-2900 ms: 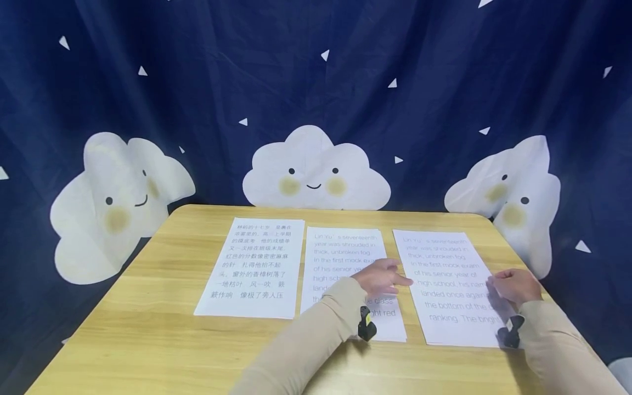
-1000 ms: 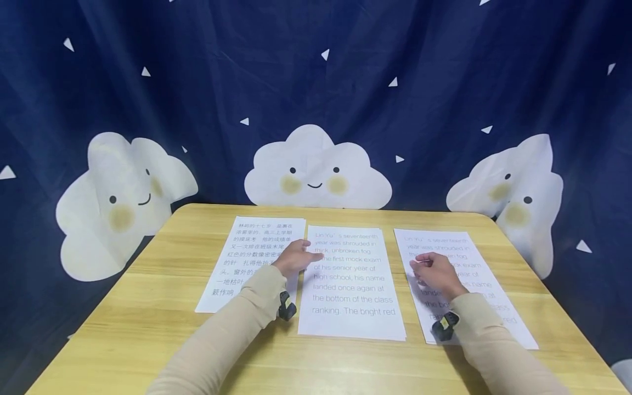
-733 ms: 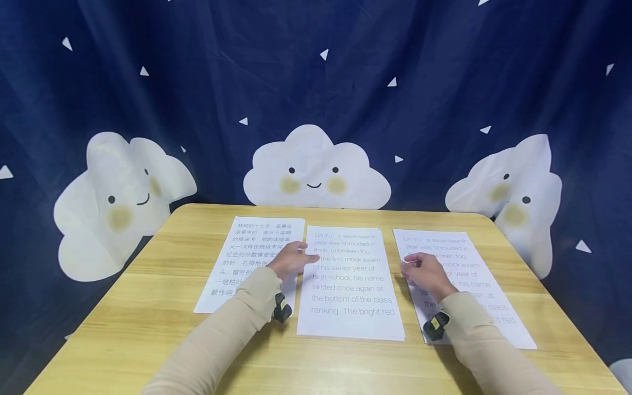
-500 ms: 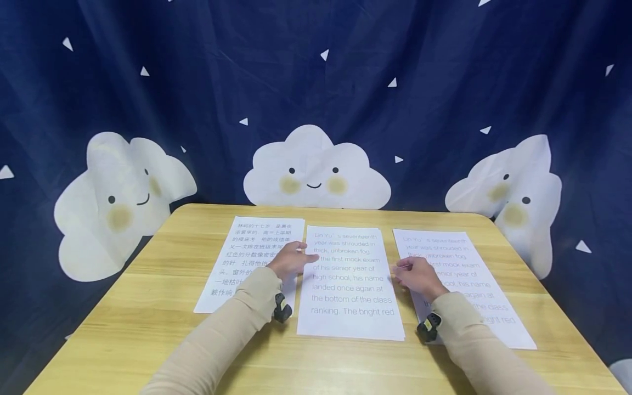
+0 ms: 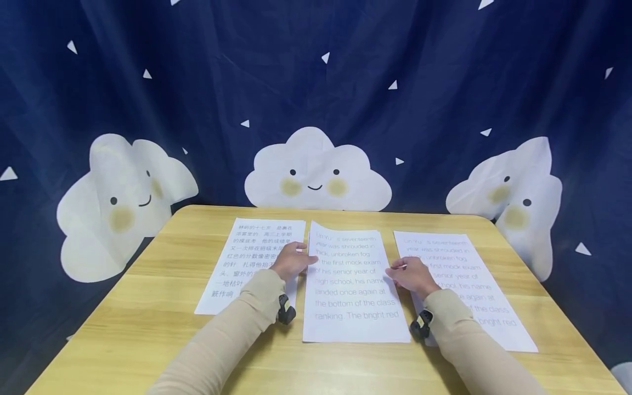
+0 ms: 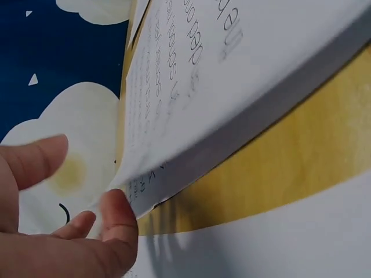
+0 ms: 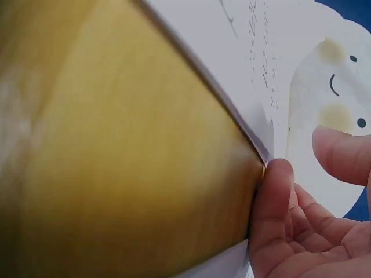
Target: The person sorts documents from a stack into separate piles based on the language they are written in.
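In the head view the middle stack of printed paper sheets (image 5: pixel 353 329) bows up at its far left corner, with another sheet edge peeking out beneath. My left hand (image 5: pixel 289 261) holds its left edge, and my right hand (image 5: pixel 412 276) holds the right edge at about the same height. Up close in the left wrist view, a fingertip (image 6: pixel 119 211) meets the raised paper, while a second finger stands apart from it. The right wrist view has a fingertip (image 7: pixel 277 174) against the paper's edge, with the thumb (image 7: pixel 342 150) spread away.
To the left lies a stack of sheets in Chinese print (image 5: pixel 247 263), partly under my left forearm. Another English-printed stack (image 5: pixel 498 307) lies to the right, partly covered by my right hand. A dark blue curtain (image 5: pixel 419 120) hangs behind the wooden table (image 5: pixel 138 318).
My left hand moved left from over the middle stack to its left edge. My right hand crossed the right stack to the middle stack's right edge. The middle paper shifted slightly right and bowed up.
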### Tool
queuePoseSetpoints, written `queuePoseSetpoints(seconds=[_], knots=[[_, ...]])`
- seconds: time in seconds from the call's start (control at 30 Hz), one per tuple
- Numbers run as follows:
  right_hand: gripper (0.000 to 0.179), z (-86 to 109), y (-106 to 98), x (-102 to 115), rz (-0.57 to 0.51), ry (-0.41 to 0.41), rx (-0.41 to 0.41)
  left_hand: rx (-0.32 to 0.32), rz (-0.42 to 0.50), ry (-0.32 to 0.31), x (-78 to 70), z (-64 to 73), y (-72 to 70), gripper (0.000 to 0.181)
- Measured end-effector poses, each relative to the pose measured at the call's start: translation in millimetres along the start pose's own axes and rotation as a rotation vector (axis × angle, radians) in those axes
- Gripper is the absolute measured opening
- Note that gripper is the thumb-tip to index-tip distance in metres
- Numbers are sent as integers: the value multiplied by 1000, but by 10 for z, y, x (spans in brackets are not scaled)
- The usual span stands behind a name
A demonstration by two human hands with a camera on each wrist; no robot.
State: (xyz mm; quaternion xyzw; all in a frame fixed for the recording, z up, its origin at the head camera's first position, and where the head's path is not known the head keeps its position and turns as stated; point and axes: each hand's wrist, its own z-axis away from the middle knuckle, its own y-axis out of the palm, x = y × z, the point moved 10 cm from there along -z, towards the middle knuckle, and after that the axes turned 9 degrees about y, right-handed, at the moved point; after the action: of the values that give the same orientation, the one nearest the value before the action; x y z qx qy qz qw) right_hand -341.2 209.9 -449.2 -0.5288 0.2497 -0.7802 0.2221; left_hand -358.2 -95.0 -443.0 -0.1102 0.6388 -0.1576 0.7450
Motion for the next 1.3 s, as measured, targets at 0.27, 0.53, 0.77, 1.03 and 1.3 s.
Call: queuePoseSetpoints(seconds=[0.27, 0.53, 0.77, 1.03, 1.3], knots=[[38, -19, 44, 24, 9, 20, -10, -103, -56, 53, -12, -73, 5, 34], [23, -43, 57, -6, 29, 56, -30, -174, -143, 51, -26, -104, -4, 17], [14, -39, 32, -16, 48, 31, -46, -165, -179, 75, -51, -103, 17, 12], [13, -40, 48, -21, 22, 44, -28, -133, -148, 76, -67, -105, 36, 14], [14, -20, 23, 4, 34, 3, -19, -39, -115, 69, -67, -92, 81, 19]])
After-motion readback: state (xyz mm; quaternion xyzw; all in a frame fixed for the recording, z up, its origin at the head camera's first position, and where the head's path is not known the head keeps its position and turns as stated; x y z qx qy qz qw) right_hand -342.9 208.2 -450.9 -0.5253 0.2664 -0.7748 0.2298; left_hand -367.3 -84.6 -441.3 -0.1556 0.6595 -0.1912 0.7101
